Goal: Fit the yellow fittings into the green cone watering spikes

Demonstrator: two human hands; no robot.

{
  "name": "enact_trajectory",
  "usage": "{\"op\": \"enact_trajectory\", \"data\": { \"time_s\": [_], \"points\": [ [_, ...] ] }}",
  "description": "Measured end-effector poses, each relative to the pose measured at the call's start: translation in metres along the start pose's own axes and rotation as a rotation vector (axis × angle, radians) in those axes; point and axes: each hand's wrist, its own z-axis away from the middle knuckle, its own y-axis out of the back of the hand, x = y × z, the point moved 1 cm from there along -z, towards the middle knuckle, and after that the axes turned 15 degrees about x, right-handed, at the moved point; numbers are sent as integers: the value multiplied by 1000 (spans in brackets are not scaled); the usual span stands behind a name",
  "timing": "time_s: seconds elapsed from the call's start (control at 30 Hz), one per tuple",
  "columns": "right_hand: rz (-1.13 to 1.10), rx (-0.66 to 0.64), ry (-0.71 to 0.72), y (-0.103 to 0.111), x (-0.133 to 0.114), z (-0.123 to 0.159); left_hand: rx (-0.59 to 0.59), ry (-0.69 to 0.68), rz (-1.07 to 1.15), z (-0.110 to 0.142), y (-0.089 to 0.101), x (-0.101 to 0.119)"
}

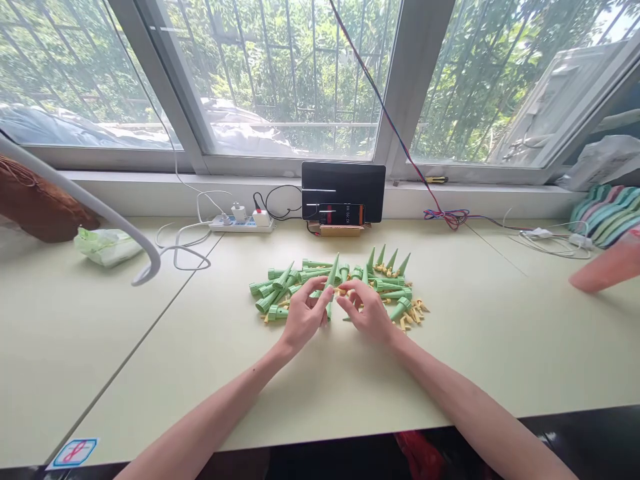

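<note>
My left hand [306,311] is closed around a green plastic spike [333,272], its pointed tip upward. Close beside it, my right hand [367,308] pinches a small yellow piece [341,292] against the side of that spike. Whether the piece sits in the spike or only touches it, I cannot tell. Around both hands lie several more green spikes [273,301], hollow and wide at one end. A few spikes [394,261] stand tip up at the back right, with yellow pieces near their bases. More loose yellow pieces [413,315] are heaped to the right of my right hand.
Behind the pile, a phone [342,214] leans against a dark tablet [344,181]. A power strip [242,225] with chargers and cables lies to its left. A white curved tube [100,200] juts in from the left. Colourful stacked items [607,213] sit at the far right.
</note>
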Motion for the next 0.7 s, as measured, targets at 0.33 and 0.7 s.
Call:
{"op": "enact_trajectory", "data": {
  "time_s": [0.33,0.7],
  "points": [
    [61,51,85,0,4,0,-84,-35,-13,3,0,-6],
    [103,104,15,0,12,0,-103,-378,-204,8,-3,-10]
  ]
}}
